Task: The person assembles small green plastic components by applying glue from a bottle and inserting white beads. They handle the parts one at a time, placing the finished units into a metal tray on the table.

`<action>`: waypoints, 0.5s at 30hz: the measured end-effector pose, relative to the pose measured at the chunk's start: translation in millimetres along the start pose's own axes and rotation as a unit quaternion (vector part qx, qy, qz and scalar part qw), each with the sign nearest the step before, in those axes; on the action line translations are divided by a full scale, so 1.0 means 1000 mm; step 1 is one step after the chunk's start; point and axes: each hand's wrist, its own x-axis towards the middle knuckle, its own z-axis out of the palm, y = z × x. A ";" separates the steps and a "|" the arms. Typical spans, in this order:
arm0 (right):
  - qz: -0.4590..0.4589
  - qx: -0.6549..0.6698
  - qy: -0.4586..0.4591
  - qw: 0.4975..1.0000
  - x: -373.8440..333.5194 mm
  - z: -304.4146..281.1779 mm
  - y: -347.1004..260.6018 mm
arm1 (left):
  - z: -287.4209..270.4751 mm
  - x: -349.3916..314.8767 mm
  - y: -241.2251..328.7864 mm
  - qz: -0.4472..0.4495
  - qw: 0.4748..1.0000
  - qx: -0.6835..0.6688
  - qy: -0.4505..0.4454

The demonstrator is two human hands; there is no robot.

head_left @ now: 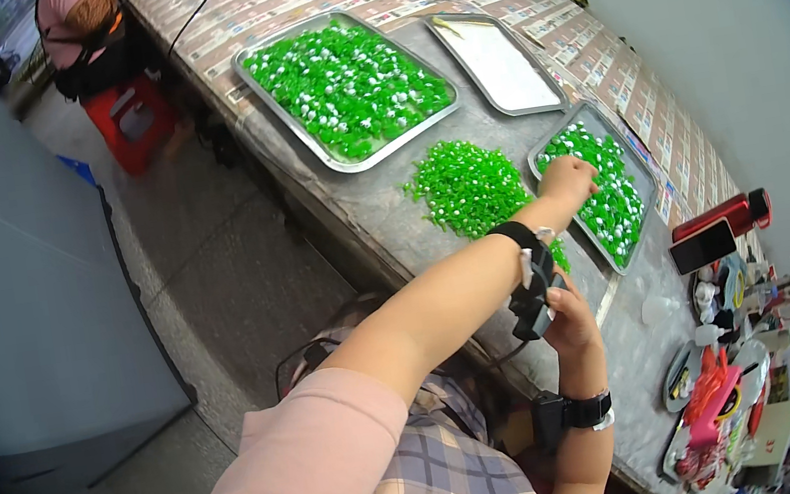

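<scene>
My left hand reaches over the near side of a small metal tray at the right. Its fingers are curled together; whatever is in them is hidden. Small green pieces with white round parts fill most of this tray. Below the left forearm is my right hand, partly covered by the black device strapped on my left wrist. Its thumb and fingers look closed, but anything they hold cannot be made out. Close to both hands, a loose heap of small green pieces lies on the grey tabletop.
A large metal tray of green and white pieces stands at the far left, beside a tray with a white bottom. At the right are a red bottle, a phone and cluttered tools. Another person sits near a red stool.
</scene>
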 end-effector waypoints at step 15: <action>-0.037 0.037 0.002 0.999 0.000 -0.033 0.011 | 0.035 -0.007 0.011 0.040 0.988 0.146 -0.018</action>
